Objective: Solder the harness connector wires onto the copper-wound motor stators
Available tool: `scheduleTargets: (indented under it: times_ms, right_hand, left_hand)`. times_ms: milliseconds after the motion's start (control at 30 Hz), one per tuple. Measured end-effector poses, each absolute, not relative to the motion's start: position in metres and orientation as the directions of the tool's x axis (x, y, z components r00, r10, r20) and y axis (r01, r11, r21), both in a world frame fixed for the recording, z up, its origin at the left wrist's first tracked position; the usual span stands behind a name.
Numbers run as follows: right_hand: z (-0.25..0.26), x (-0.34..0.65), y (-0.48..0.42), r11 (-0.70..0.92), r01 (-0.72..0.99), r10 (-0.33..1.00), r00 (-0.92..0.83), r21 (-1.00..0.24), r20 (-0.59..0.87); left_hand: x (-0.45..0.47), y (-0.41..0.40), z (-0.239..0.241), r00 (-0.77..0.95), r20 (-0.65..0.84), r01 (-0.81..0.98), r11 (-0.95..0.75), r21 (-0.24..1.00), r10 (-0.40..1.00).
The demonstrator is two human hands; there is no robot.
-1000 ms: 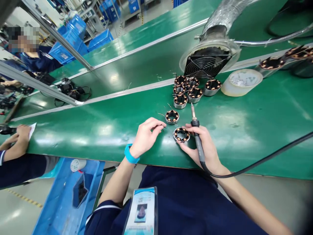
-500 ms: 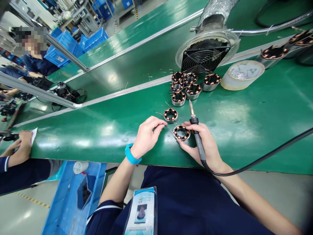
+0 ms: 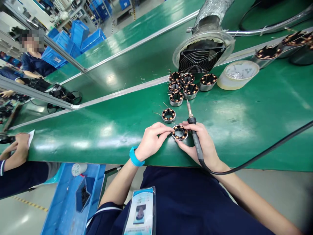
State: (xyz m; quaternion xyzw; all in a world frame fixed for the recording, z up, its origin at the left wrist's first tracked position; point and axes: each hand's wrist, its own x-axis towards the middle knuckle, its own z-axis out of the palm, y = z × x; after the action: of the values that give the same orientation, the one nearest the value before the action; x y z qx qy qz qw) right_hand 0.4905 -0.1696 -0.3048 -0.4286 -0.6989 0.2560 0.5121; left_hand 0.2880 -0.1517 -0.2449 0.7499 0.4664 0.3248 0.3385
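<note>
A ring-shaped motor stator (image 3: 180, 138) with copper coils lies near the front of the green bench. The fingers of my right hand (image 3: 204, 143) curl round its right side. That hand also holds a soldering iron (image 3: 197, 140), its metal tip pointing away from me. At the stator's left edge, my left hand (image 3: 155, 138) is closed in a pinch, apparently on a thin wire; the fingertips mostly hide it. A second stator (image 3: 168, 121) with loose wire ends sits just behind. Farther back stands a cluster of several stators (image 3: 176, 101), close to the iron's tip.
A black fan grille (image 3: 201, 60) on a foil duct stands behind the cluster. To its right are a white tub (image 3: 237, 76) and more stators (image 3: 267, 54). The iron's cable (image 3: 264, 151) runs off right. Blue tray (image 3: 58, 202) lower left; a co-worker's hands (image 3: 21, 142) at left.
My left hand has moved right, bringing its pinched fingers from a little way off up to the stator's edge. My right hand keeps its hold on the iron and stator.
</note>
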Motion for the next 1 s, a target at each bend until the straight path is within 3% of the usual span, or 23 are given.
scheduleTargets:
  times_ms: [267, 500, 1000]
  right_hand:
    - [-0.306, 0.49, -0.169, 0.511, 0.311, 0.857, -0.114, -0.802, 0.502]
    - [-0.306, 0.49, -0.169, 0.512, 0.319, 0.856, -0.111, -0.798, 0.505]
    - [-0.305, 0.491, -0.169, 0.51, 0.313, 0.858, -0.12, -0.801, 0.499]
  left_hand:
    - [0.272, -0.15, -0.234, 0.257, 0.253, 0.445, -0.346, 0.826, 0.933]
    - [0.291, -0.132, -0.224, 0.205, 0.47, 0.497, -0.505, 0.706, 0.859]
    - [0.301, -0.138, -0.239, 0.123, 0.506, 0.487, -0.496, 0.719, 0.854]
